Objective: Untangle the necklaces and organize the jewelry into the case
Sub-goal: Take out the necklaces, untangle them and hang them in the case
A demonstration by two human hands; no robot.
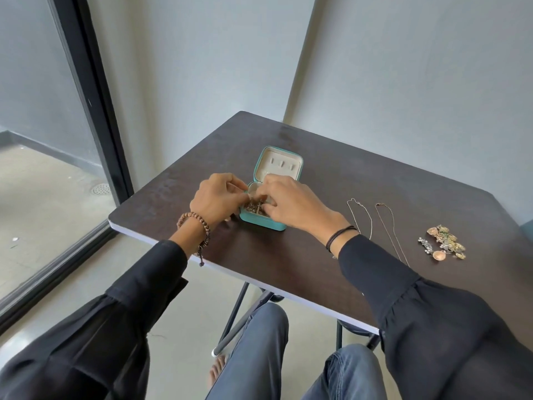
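light came soft and even from window (31, 82) at left | shadows lay faint on table (375, 183) | dull sheen showed on its far side | focus was sharp | edges bowed

I read no text, label, brand or number in my head view; case (261, 222) and table (360, 168) are unmarked.

The dark table (346, 168) has a pale front edge. An open teal case (259, 222) stands on it towards the left. To its right lie a thin chain (361, 223) and beside it a second chain (391, 235), then a small heap of earrings (445, 243).
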